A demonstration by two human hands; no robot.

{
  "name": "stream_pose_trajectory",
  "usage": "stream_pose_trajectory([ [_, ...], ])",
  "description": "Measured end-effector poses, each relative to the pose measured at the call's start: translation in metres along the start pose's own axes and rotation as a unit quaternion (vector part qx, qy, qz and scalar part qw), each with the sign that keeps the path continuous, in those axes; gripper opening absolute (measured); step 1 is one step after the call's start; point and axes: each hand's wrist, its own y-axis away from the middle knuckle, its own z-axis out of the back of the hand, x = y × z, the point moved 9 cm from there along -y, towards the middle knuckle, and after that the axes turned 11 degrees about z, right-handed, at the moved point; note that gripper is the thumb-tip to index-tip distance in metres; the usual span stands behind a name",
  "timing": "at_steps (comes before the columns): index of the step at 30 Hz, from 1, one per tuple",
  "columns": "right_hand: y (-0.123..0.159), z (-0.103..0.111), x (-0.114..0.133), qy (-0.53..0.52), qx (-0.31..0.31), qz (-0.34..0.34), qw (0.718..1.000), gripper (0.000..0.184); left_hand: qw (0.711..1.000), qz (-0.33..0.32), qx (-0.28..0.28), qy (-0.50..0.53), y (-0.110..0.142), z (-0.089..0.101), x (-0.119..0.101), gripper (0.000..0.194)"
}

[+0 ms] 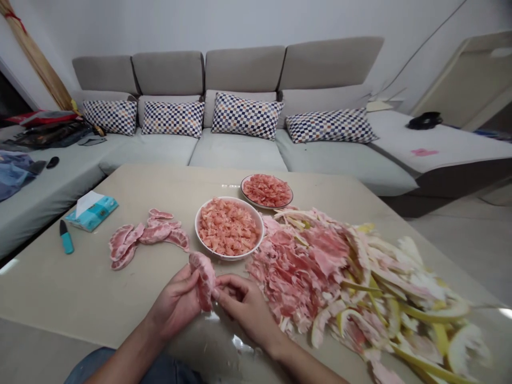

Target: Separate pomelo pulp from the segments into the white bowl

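My left hand (176, 304) grips a pink pomelo segment (204, 280) just above the near middle of the beige table (60, 288). My right hand (244, 304) pinches the same segment from the right, fingertips on its skin. A white bowl (229, 228) full of peeled pink flesh stands just beyond the hands. A second plate of flesh (266, 191) sits behind it. Several unpeeled segments (146, 237) lie to the left of the bowl.
A large heap of pink membranes and yellow-white peel (344, 282) covers the table's right side. A teal-handled knife (66, 237) and a tissue pack (92, 210) lie at the left. A grey sofa with checked cushions (246, 114) runs behind the table.
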Motion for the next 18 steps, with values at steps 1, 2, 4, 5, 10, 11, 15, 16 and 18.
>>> stream_pose_trajectory([
  [1, 0.000, 0.000, 0.000, -0.002, -0.001, -0.003, 1.000, 0.029, 1.000, 0.000, 0.003, -0.011, 0.000, -0.002, 0.001, 0.009],
  [2, 0.000, 0.000, 0.000, -0.003, -0.001, -0.007, 1.000, 0.029, 1.000, 0.000, 0.005, -0.022, -0.001, -0.003, 0.002, 0.007],
  [4, 0.000, 0.001, 0.001, -0.001, -0.007, -0.012, 1.000, 0.026, 0.999, 0.002, 0.004, -0.044, -0.002, -0.004, 0.004, 0.006],
  [5, 0.000, 0.002, 0.001, 0.003, -0.013, -0.014, 1.000, 0.024, 0.999, 0.002, 0.002, -0.053, -0.002, -0.003, 0.004, 0.006],
  [10, 0.002, 0.005, 0.000, 0.025, -0.047, -0.012, 0.998, 0.017, 0.996, 0.007, -0.003, -0.085, -0.003, -0.006, 0.007, 0.007],
  [11, 0.002, 0.006, -0.001, 0.027, -0.050, -0.010, 0.998, 0.016, 0.996, 0.009, -0.002, -0.084, -0.002, -0.007, 0.007, 0.007],
  [15, -0.001, 0.017, 0.004, 0.054, -0.076, 0.005, 0.996, 0.014, 0.998, 0.025, 0.004, -0.065, -0.001, -0.008, 0.009, 0.005],
  [16, -0.001, 0.024, 0.009, 0.065, -0.094, 0.014, 0.993, 0.015, 0.998, 0.031, 0.001, -0.057, -0.001, -0.006, 0.009, 0.007],
  [18, -0.002, 0.041, 0.021, 0.085, -0.134, 0.044, 0.986, 0.018, 0.999, 0.039, -0.013, -0.031, -0.001, 0.000, 0.008, 0.013],
])
